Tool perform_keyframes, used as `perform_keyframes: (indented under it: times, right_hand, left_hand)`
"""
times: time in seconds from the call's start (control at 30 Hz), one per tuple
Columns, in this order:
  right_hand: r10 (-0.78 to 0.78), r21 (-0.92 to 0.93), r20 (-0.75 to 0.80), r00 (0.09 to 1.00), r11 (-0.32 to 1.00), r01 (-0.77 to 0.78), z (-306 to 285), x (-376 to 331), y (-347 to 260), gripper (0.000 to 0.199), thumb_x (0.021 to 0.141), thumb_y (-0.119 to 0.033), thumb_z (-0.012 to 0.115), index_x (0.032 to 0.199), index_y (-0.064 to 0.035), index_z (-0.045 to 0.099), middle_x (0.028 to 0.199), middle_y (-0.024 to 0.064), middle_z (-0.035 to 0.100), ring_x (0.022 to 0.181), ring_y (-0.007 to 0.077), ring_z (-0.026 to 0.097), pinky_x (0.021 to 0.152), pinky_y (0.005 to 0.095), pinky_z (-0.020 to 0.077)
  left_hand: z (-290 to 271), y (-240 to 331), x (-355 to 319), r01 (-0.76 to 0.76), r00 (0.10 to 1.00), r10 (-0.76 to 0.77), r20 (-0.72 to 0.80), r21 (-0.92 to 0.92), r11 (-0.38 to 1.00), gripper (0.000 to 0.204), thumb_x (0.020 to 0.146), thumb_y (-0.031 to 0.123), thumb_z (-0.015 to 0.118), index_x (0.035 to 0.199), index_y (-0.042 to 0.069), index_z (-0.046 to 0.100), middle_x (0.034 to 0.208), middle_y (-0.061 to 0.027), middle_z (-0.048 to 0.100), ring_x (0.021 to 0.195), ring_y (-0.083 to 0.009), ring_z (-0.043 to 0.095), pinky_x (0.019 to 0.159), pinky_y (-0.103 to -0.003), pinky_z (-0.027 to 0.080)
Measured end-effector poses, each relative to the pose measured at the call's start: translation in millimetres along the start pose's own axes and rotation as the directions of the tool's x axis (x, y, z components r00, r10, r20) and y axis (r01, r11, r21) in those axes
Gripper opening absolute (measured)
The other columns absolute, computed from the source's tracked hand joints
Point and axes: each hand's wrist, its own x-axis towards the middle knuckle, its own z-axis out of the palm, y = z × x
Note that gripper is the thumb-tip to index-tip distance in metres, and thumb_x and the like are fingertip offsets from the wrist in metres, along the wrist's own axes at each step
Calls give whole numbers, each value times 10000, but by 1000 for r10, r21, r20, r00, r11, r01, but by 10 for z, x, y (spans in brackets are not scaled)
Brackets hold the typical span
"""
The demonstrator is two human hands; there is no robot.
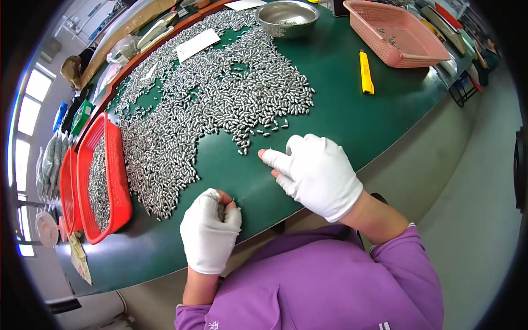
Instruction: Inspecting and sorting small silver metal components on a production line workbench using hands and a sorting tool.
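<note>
Many small silvery metal parts [220, 93], rounded and stubby, lie in a broad spread over the green tabletop [330, 110]. My left hand [209, 234], in a white glove with bare fingertips, rests closed near the table's front edge. Something greyish shows between its thumb and fingers, too small to make out. My right hand [319, 176], gloved alike, hovers to the right of the spread's near edge. Its index finger and thumb reach out apart with nothing seen between them, while the other fingers curl in. A few loose parts lie just beyond the index fingertip.
At left stands a red plastic basket [114, 181] holding more metal parts. A steel bowl [287, 21] and a pink basket [396, 47] sit at the far side, near a yellow utility knife [366, 73]. White paper [198, 45] lies on the parts.
</note>
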Motion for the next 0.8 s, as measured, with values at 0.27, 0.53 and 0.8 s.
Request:
perform_keyframes:
  times: [0.27, 0.53, 0.8]
  right_hand:
    - [162, -103, -23, 986, 981, -164, -169, -246, 267, 249, 798, -265, 677, 1035, -190, 679, 745, 55, 518, 681, 240, 565, 582, 380, 480]
    - [265, -2, -112, 958, 964, -266, -91, -152, 476, 192, 784, -157, 653, 966, -165, 711, 698, 71, 543, 660, 264, 578, 589, 398, 488]
    - [207, -33, -89, 974, 977, -211, -65, -88, 493, 146, 784, -161, 660, 896, -228, 725, 663, 59, 525, 629, 256, 569, 547, 388, 476]
  left_hand:
    - [-11, 10, -15, -16, 1000, 16, 15, -35, 999, 92, 734, 19, 670, 760, 54, 589, 645, -70, 560, 528, -187, 544, 533, -294, 447]
    - [-8, -2, -5, -26, 1000, 26, -1, -15, 1000, 92, 730, 17, 670, 757, 58, 592, 639, -71, 554, 528, -195, 537, 533, -300, 445]
    - [-13, -2, -24, -25, 1000, 25, -4, 1, 1000, 94, 726, 13, 669, 755, 55, 591, 638, -71, 555, 526, -190, 536, 533, -295, 447]
